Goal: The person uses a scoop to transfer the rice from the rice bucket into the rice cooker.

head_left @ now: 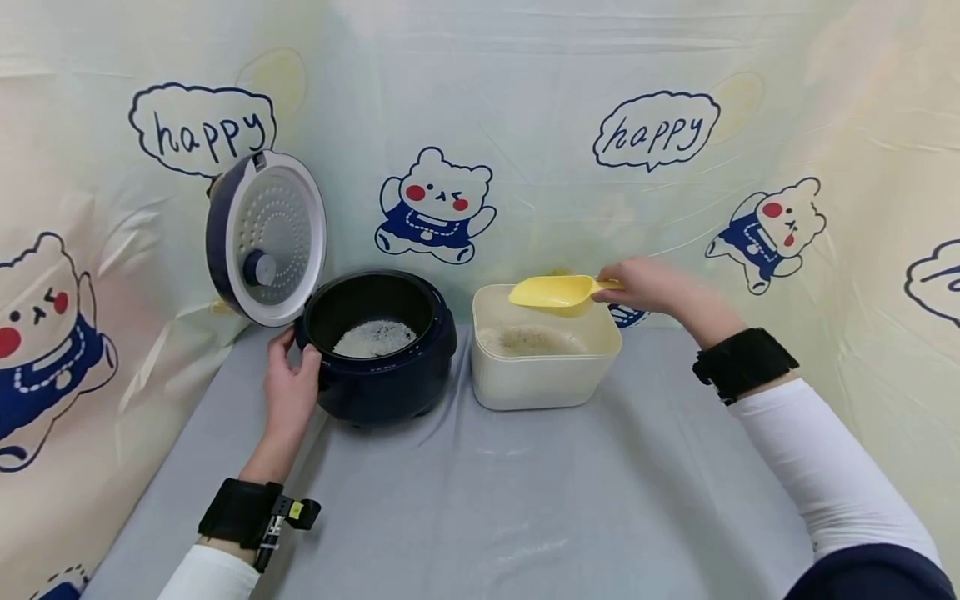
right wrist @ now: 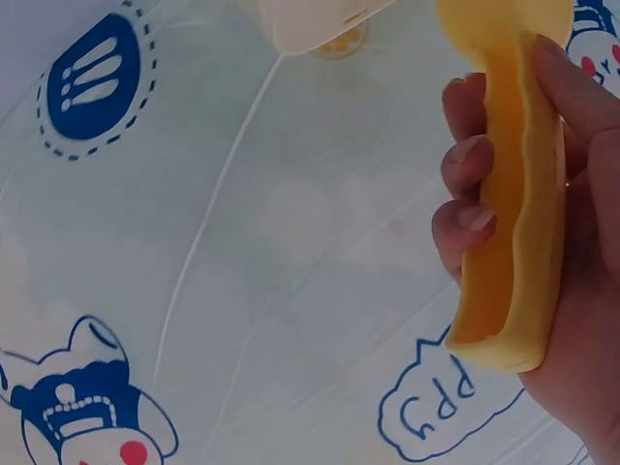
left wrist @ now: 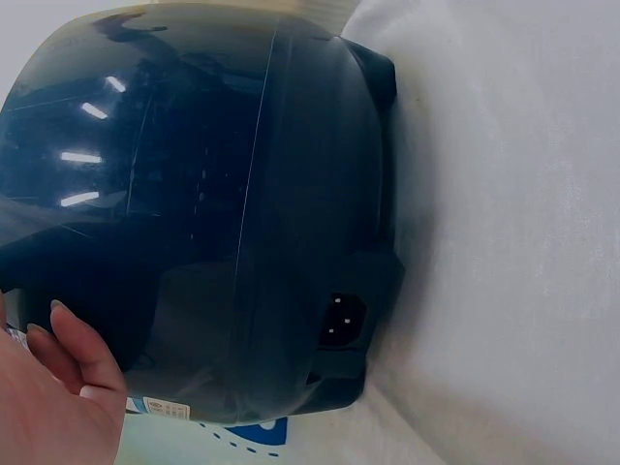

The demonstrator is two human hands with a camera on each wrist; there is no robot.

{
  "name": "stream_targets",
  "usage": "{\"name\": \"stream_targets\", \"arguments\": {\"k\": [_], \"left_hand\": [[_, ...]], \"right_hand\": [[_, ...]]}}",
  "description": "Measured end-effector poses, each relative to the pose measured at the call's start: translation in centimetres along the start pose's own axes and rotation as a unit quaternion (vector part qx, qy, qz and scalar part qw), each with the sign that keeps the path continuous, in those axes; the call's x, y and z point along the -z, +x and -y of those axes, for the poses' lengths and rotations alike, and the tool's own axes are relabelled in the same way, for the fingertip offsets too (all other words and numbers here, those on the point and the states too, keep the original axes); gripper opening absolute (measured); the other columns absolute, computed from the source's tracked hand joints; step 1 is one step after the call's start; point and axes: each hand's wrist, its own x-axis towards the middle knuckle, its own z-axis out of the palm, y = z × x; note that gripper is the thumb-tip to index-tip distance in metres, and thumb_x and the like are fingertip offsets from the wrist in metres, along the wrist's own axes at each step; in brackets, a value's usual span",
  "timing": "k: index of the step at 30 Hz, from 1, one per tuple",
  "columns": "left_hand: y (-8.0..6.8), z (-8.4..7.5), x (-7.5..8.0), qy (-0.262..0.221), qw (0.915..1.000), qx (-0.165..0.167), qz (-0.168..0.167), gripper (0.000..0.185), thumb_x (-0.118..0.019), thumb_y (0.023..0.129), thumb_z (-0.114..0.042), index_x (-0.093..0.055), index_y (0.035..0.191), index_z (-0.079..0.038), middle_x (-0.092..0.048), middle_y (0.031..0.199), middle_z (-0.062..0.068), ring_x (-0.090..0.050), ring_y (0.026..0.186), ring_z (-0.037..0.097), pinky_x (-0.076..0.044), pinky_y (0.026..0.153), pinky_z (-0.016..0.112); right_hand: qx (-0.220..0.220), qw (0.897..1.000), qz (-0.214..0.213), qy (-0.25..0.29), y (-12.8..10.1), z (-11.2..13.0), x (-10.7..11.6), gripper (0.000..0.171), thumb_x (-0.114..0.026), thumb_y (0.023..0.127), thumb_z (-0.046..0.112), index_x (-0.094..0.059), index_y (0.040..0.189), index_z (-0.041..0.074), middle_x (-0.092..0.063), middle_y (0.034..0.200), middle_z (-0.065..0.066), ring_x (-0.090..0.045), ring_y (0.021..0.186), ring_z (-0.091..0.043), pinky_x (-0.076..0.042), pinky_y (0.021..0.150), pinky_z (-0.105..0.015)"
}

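Note:
My right hand point(head_left: 647, 286) grips the handle of a yellow scoop point(head_left: 553, 292) with its fingers curled round it, as the right wrist view also shows. The scoop's bowl is over a cream rectangular bin point(head_left: 536, 383) that holds rice point(head_left: 528, 339). To the left stands a dark blue rice cooker point(head_left: 382, 383), its lid point(head_left: 275, 225) raised. White rice point(head_left: 375, 337) lies in the bottom of its dark inner pot. My left hand point(head_left: 291, 383) holds the cooker's left side near the lid hinge, thumb by the rim; part of its fingers is hidden.
Cooker and bin stand side by side on a grey-covered table point(head_left: 480, 517). Close behind them hangs a pale curtain point(head_left: 547, 125) printed with bears. A power socket point(left wrist: 343, 321) shows low on the cooker in the left wrist view.

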Motion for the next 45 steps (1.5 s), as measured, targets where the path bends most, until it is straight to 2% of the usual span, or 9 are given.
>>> {"name": "stream_targets", "arguments": {"k": [2, 9, 14, 19, 23, 29, 36, 39, 45], "left_hand": [[0.1, 0.0, 0.0, 0.001, 1.0000, -0.001, -0.002, 0.054, -0.045, 0.104, -0.033, -0.044, 0.155, -0.014, -0.061, 0.110, 0.012, -0.048, 0.055, 0.005, -0.040, 0.057, 0.023], [0.2, -0.1, 0.4, -0.003, 0.9999, -0.007, 0.007, 0.056, -0.044, 0.105, -0.032, -0.042, 0.156, -0.011, -0.053, 0.142, 0.012, -0.045, 0.054, 0.003, -0.038, 0.056, 0.022], [0.2, -0.2, 0.4, 0.006, 1.0000, -0.004, 0.006, 0.056, -0.044, 0.105, -0.033, -0.042, 0.157, -0.013, -0.052, 0.144, 0.010, -0.045, 0.060, 0.002, -0.038, 0.061, 0.023], [0.1, -0.2, 0.5, 0.008, 1.0000, -0.004, 0.004, 0.056, -0.044, 0.105, -0.033, -0.042, 0.157, -0.011, -0.055, 0.137, 0.013, -0.045, 0.061, 0.002, -0.038, 0.063, 0.023], [0.1, -0.1, 0.4, 0.012, 0.9999, -0.004, 0.003, 0.056, -0.044, 0.105, -0.032, -0.041, 0.157, -0.010, -0.050, 0.150, 0.011, -0.046, 0.068, 0.003, -0.038, 0.070, 0.025], [0.0, 0.1, 0.2, 0.008, 1.0000, 0.000, 0.004, 0.057, -0.044, 0.105, -0.032, -0.041, 0.157, -0.010, -0.050, 0.150, 0.014, -0.048, 0.069, 0.004, -0.039, 0.073, 0.026], [0.1, 0.1, 0.1, 0.007, 0.9999, -0.005, 0.007, 0.057, -0.044, 0.105, -0.033, -0.041, 0.157, -0.011, -0.051, 0.149, 0.013, -0.048, 0.073, 0.004, -0.038, 0.074, 0.026], [0.1, 0.2, 0.1, 0.009, 0.9999, -0.005, 0.011, 0.057, -0.044, 0.105, -0.033, -0.041, 0.157, -0.012, -0.053, 0.143, 0.015, -0.047, 0.069, 0.006, -0.039, 0.069, 0.026], [0.2, 0.2, 0.1, 0.006, 0.9999, -0.011, 0.005, 0.056, -0.044, 0.105, -0.031, -0.041, 0.157, -0.010, -0.048, 0.154, 0.010, -0.047, 0.076, 0.008, -0.037, 0.077, 0.029]], "right_hand": [[-0.019, 1.000, 0.014, -0.012, -0.5, -0.4, 0.2, 0.028, -0.073, 0.099, 0.026, -0.077, 0.112, 0.001, -0.073, 0.093, -0.008, -0.059, 0.078, -0.024, -0.057, 0.081, -0.042], [-0.074, 0.993, 0.057, -0.071, -1.1, -0.5, -0.2, 0.030, -0.084, 0.089, 0.028, -0.081, 0.109, 0.005, -0.075, 0.095, -0.008, -0.060, 0.078, -0.025, -0.058, 0.079, -0.040], [-0.090, 0.989, 0.075, -0.086, -0.7, 0.2, -0.6, 0.026, -0.083, 0.090, 0.026, -0.081, 0.104, 0.004, -0.071, 0.087, -0.007, -0.058, 0.075, -0.025, -0.054, 0.074, -0.037], [-0.092, 0.983, 0.072, -0.141, -0.2, 1.5, -1.3, 0.025, -0.084, 0.088, 0.025, -0.076, 0.098, 0.004, -0.067, 0.083, -0.007, -0.057, 0.074, -0.024, -0.052, 0.071, -0.036], [-0.094, 0.975, 0.080, -0.184, 0.2, 2.2, -2.3, 0.025, -0.083, 0.089, 0.025, -0.070, 0.093, 0.004, -0.062, 0.078, -0.006, -0.055, 0.072, -0.022, -0.050, 0.067, -0.034], [-0.102, 0.979, 0.074, -0.163, 0.5, 1.7, -3.5, 0.025, -0.082, 0.090, 0.025, -0.066, 0.086, 0.006, -0.056, 0.074, -0.004, -0.051, 0.069, -0.021, -0.042, 0.061, -0.031], [-0.074, 0.987, 0.066, -0.126, 1.1, 0.4, -4.9, 0.028, -0.081, 0.091, 0.024, -0.063, 0.076, 0.008, -0.050, 0.070, -0.002, -0.044, 0.065, -0.017, -0.035, 0.059, -0.029], [-0.073, 0.989, 0.063, -0.116, 1.3, 0.0, -5.3, 0.025, -0.081, 0.091, 0.025, -0.066, 0.078, 0.008, -0.053, 0.072, -0.001, -0.046, 0.065, -0.018, -0.036, 0.059, -0.029], [-0.076, 0.989, 0.067, -0.103, 1.9, 0.0, -5.7, 0.023, -0.080, 0.092, 0.027, -0.074, 0.093, 0.005, -0.066, 0.084, -0.006, -0.055, 0.072, -0.020, -0.044, 0.063, -0.031]]}}
